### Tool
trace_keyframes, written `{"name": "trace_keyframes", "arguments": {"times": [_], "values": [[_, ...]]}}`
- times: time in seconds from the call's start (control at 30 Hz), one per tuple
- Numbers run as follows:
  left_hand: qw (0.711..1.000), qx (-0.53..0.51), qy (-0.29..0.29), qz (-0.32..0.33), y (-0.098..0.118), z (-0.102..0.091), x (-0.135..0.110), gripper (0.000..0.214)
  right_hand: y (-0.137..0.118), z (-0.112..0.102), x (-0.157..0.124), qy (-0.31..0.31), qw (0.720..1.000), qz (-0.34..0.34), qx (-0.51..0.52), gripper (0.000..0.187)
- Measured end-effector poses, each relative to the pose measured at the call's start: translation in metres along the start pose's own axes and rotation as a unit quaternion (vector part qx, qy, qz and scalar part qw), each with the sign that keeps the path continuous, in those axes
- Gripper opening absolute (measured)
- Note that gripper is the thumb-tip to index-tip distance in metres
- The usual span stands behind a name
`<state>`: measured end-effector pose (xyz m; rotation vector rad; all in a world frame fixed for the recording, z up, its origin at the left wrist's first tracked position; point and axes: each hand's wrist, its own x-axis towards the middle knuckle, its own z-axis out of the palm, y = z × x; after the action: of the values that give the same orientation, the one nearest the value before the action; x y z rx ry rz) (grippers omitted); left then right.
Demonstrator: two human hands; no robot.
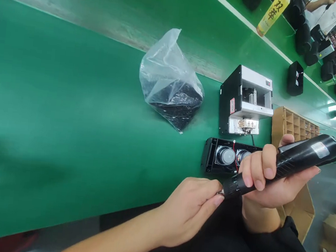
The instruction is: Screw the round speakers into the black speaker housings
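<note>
My right hand [265, 179] is wrapped round a black electric screwdriver [297, 158], held at a slant with its nose down to the left. My left hand [194, 207] pinches the metal tip at that nose between thumb and forefinger. Whether a screw sits there too, I cannot tell. Just behind my right hand, a black speaker box [209, 155] lies on the green table, two round drivers and thin red wires showing inside. The right hand hides part of it.
A clear plastic bag [171, 78] of black material lies mid-table. Right of it stands a black and silver machine [233, 96], then a divided cardboard box [281, 125]. A yellow drink carton [272, 17] and a black case [295, 79] are farther back. Other people sit at upper right.
</note>
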<state>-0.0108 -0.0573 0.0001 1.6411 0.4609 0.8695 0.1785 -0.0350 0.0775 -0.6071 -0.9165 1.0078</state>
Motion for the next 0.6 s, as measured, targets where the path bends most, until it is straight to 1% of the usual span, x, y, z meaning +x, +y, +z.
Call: {"name": "trace_keyframes", "arguments": {"times": [0.07,0.13,0.2,0.3,0.37,0.47,0.53,0.6], "values": [[1.000,-0.008,0.013,0.005,0.000,-0.004,-0.002,0.035,0.000,0.005,0.009,0.038,0.999,0.004,-0.016,0.075],[1.000,-0.005,0.024,0.010,0.000,-0.009,-0.003,0.033,-0.001,0.006,0.017,0.055,0.998,0.011,-0.033,0.074],[0.999,0.010,0.026,0.023,0.000,-0.013,-0.003,0.029,0.000,0.006,0.023,0.043,0.998,0.013,-0.033,0.075],[0.998,0.022,0.042,0.043,0.000,-0.019,-0.002,0.028,0.007,0.010,0.023,0.001,1.000,0.013,-0.020,0.082],[0.998,0.026,0.040,0.032,0.001,-0.021,-0.003,0.028,0.012,0.013,0.021,-0.021,1.000,0.013,-0.012,0.084],[0.999,0.027,0.015,-0.010,0.001,-0.020,-0.006,0.028,0.014,0.015,0.019,-0.023,1.000,0.018,-0.007,0.083],[0.999,0.009,0.028,-0.034,0.001,-0.016,-0.009,0.026,0.011,0.013,0.019,-0.015,1.000,0.016,-0.009,0.080],[0.997,-0.015,0.055,-0.051,0.000,-0.008,-0.014,0.024,0.005,0.010,0.020,-0.007,1.000,0.012,-0.019,0.076]]}}
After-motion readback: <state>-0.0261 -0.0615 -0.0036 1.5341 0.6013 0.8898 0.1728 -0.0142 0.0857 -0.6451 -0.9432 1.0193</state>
